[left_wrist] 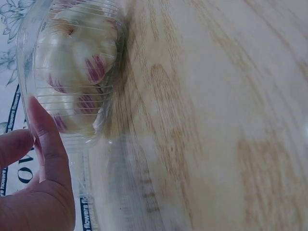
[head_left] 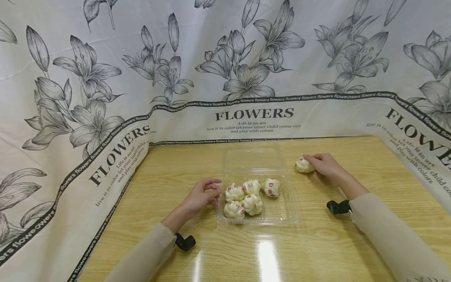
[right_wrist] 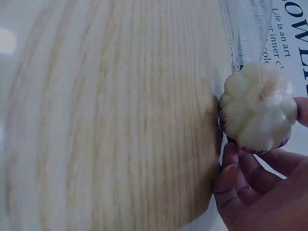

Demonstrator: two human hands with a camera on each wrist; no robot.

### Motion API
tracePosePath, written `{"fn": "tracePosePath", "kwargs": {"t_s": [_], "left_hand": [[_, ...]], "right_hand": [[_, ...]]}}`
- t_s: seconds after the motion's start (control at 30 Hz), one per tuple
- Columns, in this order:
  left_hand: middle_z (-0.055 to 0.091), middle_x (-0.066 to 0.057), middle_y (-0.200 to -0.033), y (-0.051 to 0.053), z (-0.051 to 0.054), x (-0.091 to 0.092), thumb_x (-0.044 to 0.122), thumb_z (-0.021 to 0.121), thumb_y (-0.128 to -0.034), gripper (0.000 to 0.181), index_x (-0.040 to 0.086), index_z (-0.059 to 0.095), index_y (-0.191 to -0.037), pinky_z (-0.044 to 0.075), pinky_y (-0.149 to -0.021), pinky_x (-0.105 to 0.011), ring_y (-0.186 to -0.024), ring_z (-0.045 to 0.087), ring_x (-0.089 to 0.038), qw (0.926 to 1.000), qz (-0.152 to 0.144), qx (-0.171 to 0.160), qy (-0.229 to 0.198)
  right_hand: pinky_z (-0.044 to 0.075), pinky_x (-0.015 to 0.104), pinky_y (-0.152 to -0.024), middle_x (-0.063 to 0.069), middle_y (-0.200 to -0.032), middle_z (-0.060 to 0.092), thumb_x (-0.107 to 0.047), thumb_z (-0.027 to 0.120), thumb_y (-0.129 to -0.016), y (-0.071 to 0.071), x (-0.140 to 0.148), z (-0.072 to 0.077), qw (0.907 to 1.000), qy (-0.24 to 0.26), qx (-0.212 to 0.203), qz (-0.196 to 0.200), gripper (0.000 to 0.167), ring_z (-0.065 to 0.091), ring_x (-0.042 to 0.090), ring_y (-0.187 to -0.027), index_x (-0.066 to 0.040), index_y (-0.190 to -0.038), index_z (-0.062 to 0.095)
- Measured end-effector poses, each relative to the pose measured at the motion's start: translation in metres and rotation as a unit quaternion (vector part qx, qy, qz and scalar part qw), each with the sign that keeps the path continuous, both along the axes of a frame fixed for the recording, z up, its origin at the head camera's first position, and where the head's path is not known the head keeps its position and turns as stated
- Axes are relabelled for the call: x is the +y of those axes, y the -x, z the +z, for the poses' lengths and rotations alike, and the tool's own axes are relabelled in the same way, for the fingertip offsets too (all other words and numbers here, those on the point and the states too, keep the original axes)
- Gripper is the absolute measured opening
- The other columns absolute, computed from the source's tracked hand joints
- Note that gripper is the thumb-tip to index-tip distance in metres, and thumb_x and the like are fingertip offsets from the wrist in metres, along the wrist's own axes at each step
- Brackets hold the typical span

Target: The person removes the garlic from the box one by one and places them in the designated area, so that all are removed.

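My right hand (head_left: 325, 166) holds a garlic bulb (head_left: 304, 165), cream with purple streaks, low over the table to the right of an open clear plastic clamshell box (head_left: 282, 207). In the right wrist view the garlic bulb (right_wrist: 260, 108) sits between the thumb and curled fingers of the hand (right_wrist: 269, 192). At the box's left edge, my left hand (head_left: 201, 197) pinches the rim with thumb and forefinger, as the left wrist view shows the hand (left_wrist: 43, 187) at the box wall (left_wrist: 29, 62). Several more garlic bulbs (head_left: 252, 204) lie inside the box, mostly on its left side.
The box's raised clear lid (head_left: 251, 158) extends toward the back of the wooden table (head_left: 169, 164). A white cloth with printed flowers (head_left: 253, 82) surrounds the back and sides. Black wrist devices (head_left: 185, 242) hang at both sleeves.
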State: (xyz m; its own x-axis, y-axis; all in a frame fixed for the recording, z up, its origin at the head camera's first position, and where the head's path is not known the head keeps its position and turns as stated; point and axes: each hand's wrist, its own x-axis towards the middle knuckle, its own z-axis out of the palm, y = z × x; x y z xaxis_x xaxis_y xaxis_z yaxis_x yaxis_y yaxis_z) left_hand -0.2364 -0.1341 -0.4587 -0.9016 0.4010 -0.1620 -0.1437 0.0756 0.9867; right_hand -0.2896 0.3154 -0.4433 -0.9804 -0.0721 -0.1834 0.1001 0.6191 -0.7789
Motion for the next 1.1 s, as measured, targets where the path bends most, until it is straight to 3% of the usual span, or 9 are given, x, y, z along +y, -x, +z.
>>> {"fn": "tracePosePath", "kwargs": {"t_s": [0.13,0.23,0.4,0.53,0.67,0.9,1.0,1.1], "left_hand": [[0.062,-0.012,-0.106,0.0,0.0,0.0,0.002,0.057,-0.1036,0.047,-0.004,0.044,-0.148,0.06,-0.069,-0.031,-0.078,0.063,-0.017,1.0,0.001,-0.001,0.0],[0.063,-0.011,-0.105,0.001,0.0,0.0,0.002,0.057,-0.1035,0.047,-0.004,0.044,-0.148,0.06,-0.068,-0.031,-0.078,0.063,-0.017,1.0,0.002,-0.001,0.0],[0.063,-0.013,-0.106,0.001,-0.001,0.0,0.002,0.057,-0.1034,0.047,-0.004,0.044,-0.148,0.06,-0.068,-0.031,-0.077,0.063,-0.016,1.0,0.003,-0.004,0.001],[0.063,-0.014,-0.108,0.001,-0.001,0.0,0.002,0.057,-0.1036,0.047,-0.004,0.044,-0.148,0.06,-0.068,-0.031,-0.077,0.063,-0.017,1.0,0.002,-0.004,0.001],[0.063,-0.012,-0.106,0.001,0.0,0.0,0.002,0.057,-0.1037,0.047,-0.004,0.044,-0.148,0.059,-0.068,-0.031,-0.077,0.063,-0.017,1.0,0.001,-0.005,0.0],[0.063,-0.011,-0.105,0.001,0.001,0.0,0.002,0.057,-0.1036,0.047,-0.004,0.044,-0.148,0.06,-0.069,-0.031,-0.077,0.063,-0.017,1.0,0.001,-0.004,0.0],[0.063,-0.011,-0.106,0.001,0.001,0.0,0.002,0.057,-0.1037,0.047,-0.004,0.044,-0.148,0.06,-0.069,-0.031,-0.078,0.063,-0.017,1.0,0.001,-0.003,-0.001],[0.063,-0.013,-0.106,0.0,0.001,0.0,0.002,0.057,-0.1036,0.047,-0.005,0.044,-0.148,0.06,-0.069,-0.03,-0.078,0.063,-0.017,1.0,0.001,-0.002,0.0]], "right_hand": [[0.05,0.032,-0.067,0.016,-0.104,0.058,-0.06,0.038,-0.106,0.004,-0.001,0.0,0.9998,0.011,-0.01,-0.014,0.083,0.055,0.022,-0.082,0.014,-0.141,0.048],[0.049,0.033,-0.062,0.014,-0.1,0.057,-0.059,0.038,-0.106,0.005,-0.001,0.0,0.9997,0.017,-0.006,-0.016,0.08,0.053,0.018,-0.072,0.013,-0.138,0.05],[0.051,0.034,-0.066,0.027,-0.127,0.053,-0.063,0.037,-0.105,0.003,-0.001,-0.001,0.9997,0.019,-0.005,-0.014,0.086,0.055,0.025,-0.087,0.013,-0.143,0.045],[0.051,0.034,-0.069,0.03,-0.137,0.048,-0.066,0.036,-0.103,0.001,-0.001,0.001,0.9997,0.021,-0.009,-0.011,0.091,0.054,0.031,-0.099,0.014,-0.148,0.039],[0.051,0.034,-0.072,0.03,-0.139,0.046,-0.066,0.037,-0.103,-0.001,-0.001,0.002,0.9996,0.024,-0.009,-0.008,0.09,0.053,0.031,-0.103,0.012,-0.149,0.039],[0.052,0.034,-0.069,0.026,-0.128,0.05,-0.059,0.039,-0.106,-0.006,0.002,0.005,0.9998,0.018,0.001,-0.002,0.081,0.055,0.027,-0.089,0.01,-0.148,0.04],[0.053,0.039,-0.078,0.03,-0.133,0.048,-0.057,0.037,-0.107,-0.01,0.005,0.007,0.9999,0.006,0.005,0.006,0.081,0.055,0.035,-0.103,0.011,-0.15,0.037],[0.049,0.055,-0.096,0.037,-0.144,0.04,-0.056,0.034,-0.108,-0.016,0.008,0.011,0.9996,-0.02,0.011,0.016,0.082,0.048,0.048,-0.123,0.013,-0.15,0.033]]}}
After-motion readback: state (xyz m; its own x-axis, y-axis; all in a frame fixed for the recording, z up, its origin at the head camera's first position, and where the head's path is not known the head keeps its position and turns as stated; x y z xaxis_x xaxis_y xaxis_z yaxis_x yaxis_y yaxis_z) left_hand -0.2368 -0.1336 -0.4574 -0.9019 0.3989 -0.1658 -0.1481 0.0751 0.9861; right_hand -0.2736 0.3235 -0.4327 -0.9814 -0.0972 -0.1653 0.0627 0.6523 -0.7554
